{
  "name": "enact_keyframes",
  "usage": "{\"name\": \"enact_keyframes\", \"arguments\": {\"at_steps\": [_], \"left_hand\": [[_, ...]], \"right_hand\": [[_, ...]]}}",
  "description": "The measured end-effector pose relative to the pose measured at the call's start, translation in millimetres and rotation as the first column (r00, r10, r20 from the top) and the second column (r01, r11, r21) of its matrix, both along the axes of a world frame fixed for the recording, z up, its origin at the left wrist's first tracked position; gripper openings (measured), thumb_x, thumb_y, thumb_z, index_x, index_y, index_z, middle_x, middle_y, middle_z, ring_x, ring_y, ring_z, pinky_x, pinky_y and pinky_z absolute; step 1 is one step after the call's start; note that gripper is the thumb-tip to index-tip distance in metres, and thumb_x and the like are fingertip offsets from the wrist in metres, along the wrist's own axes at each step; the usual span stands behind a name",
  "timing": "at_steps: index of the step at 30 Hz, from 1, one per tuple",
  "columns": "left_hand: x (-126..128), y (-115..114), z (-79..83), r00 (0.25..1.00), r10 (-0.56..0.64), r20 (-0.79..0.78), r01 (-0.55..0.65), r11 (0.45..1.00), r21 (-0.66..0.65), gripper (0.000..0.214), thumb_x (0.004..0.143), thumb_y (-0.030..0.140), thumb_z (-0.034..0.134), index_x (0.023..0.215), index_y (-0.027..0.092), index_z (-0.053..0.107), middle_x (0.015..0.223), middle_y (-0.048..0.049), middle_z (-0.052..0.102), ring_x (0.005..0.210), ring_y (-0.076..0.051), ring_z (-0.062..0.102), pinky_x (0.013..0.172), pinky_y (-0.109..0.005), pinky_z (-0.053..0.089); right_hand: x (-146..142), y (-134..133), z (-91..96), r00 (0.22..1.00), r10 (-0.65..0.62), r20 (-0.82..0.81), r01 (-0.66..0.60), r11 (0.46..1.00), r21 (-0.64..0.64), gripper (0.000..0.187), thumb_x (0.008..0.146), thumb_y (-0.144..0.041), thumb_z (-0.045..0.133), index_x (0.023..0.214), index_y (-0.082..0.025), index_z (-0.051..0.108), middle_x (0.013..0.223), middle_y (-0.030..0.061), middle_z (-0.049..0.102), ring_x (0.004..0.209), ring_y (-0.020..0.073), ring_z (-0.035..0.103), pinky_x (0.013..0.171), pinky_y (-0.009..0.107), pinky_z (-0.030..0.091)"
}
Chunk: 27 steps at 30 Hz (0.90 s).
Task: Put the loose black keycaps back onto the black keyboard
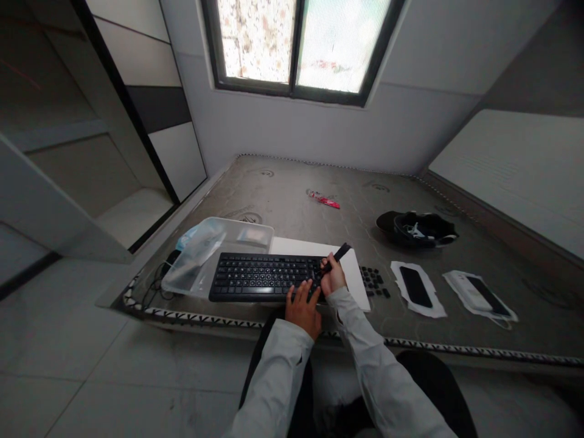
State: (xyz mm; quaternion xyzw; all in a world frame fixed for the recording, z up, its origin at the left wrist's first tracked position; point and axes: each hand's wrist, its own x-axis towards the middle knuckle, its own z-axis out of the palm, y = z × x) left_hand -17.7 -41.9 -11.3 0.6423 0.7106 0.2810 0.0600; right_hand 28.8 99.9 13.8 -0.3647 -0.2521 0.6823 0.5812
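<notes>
A black keyboard lies partly over a clear plastic box and a white board. My left hand rests on the keyboard's near right edge, its fingers spread and lying flat. In my right hand, closed over the keyboard's right end, is a slim black brush-like tool that slants up to the right. My fingers cover its lower end, so the tip cannot be made out. Several loose black keycaps lie just right of the white board.
The clear plastic box sits at the left with cables beside it. Right of the keycaps are a phone on a white cloth and another phone beside a white item. A black cap and a red packet lie farther back on the mattress.
</notes>
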Motion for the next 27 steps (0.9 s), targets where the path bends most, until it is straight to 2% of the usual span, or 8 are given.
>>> {"name": "enact_keyframes", "arguments": {"at_steps": [7, 14, 21, 27], "left_hand": [[1, 0, 1.4, 1.0, 0.002, 0.006, -0.002, 1.0, 0.005, 0.061, 0.071, 0.02, 0.053, 0.132, 0.026, 0.046, 0.148, -0.0036, 0.035, 0.135, -0.024, 0.03, 0.113, -0.05, 0.017], [0, 0, 0.6, 1.0, -0.004, 0.012, 0.004, 1.0, 0.011, 0.062, 0.073, 0.02, 0.054, 0.133, 0.028, 0.044, 0.149, -0.0031, 0.033, 0.136, -0.023, 0.029, 0.114, -0.049, 0.015], [0, 0, 1.1, 1.0, 0.0, 0.024, -0.001, 1.0, 0.017, 0.06, 0.073, 0.021, 0.054, 0.132, 0.028, 0.046, 0.148, -0.003, 0.034, 0.135, -0.023, 0.03, 0.114, -0.05, 0.015], [0, 0, 1.0, 1.0, 0.001, 0.024, -0.002, 1.0, 0.019, 0.061, 0.072, 0.019, 0.053, 0.132, 0.028, 0.046, 0.148, -0.0032, 0.035, 0.135, -0.023, 0.03, 0.113, -0.05, 0.017]], "right_hand": [[-6, 1, 2.5, 0.997, -0.063, 0.035, 0.064, 0.998, -0.026, 0.028, 0.078, -0.035, 0.063, 0.066, -0.021, 0.043, 0.055, -0.0073, 0.046, 0.046, 0.0068, 0.039, 0.048, 0.021, 0.034], [11, 12, 12.4, 0.995, 0.086, -0.057, -0.094, 0.986, -0.14, 0.026, 0.085, -0.032, 0.054, 0.067, -0.022, 0.039, 0.054, -0.0058, 0.045, 0.045, 0.0093, 0.043, 0.044, 0.023, 0.035], [7, 9, 15.0, 0.996, 0.049, -0.073, -0.062, 0.981, -0.182, 0.021, 0.085, -0.028, 0.056, 0.069, -0.021, 0.042, 0.054, -0.0062, 0.047, 0.044, 0.0088, 0.042, 0.044, 0.022, 0.036], [11, 2, 10.8, 0.993, 0.115, 0.008, -0.113, 0.981, -0.159, 0.024, 0.084, -0.032, 0.057, 0.068, -0.022, 0.041, 0.054, -0.0058, 0.047, 0.044, 0.0092, 0.041, 0.043, 0.023, 0.037]]}}
